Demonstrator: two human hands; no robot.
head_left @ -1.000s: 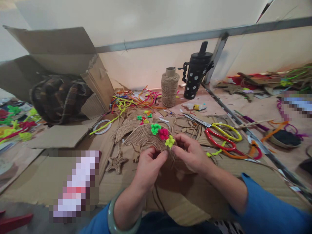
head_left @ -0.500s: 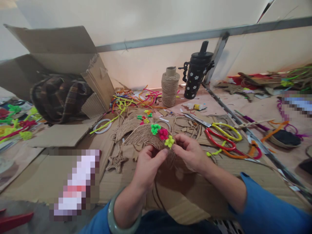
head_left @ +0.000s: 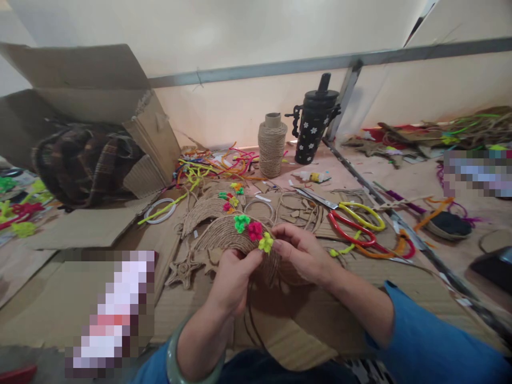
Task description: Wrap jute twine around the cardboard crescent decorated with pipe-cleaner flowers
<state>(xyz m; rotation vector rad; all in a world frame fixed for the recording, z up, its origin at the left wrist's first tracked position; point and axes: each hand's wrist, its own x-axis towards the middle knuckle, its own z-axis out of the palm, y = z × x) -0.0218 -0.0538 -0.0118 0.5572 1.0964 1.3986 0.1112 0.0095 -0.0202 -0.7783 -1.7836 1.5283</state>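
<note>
A curved arch wound in jute twine [head_left: 224, 233] stands over the cardboard, with a green flower [head_left: 241, 224], a pink flower [head_left: 255, 231] and a yellow flower [head_left: 266, 242] along its top. My left hand [head_left: 234, 277] grips the arch from below, thumb laid near the yellow flower. At the right side of that flower, my right hand [head_left: 302, 250] pinches its petals between thumb and fingertips. Behind lie similar twine arches [head_left: 208, 210] with small flowers. A twine star [head_left: 184, 271] rests left of my left hand.
Scissors [head_left: 340, 210] with red and yellow handles lie to the right. A twine spool [head_left: 272, 146], a black flowered tumbler [head_left: 316, 122] and a small glue bottle [head_left: 312, 176] stand or lie behind. An open cardboard box [head_left: 152, 138] holds plaid cloth at left, near pipe cleaners [head_left: 200, 173].
The whole view has shifted slightly, so things sit a little further left. Both hands keep their hold on the arch and yellow flower, with hardly any other movement.
</note>
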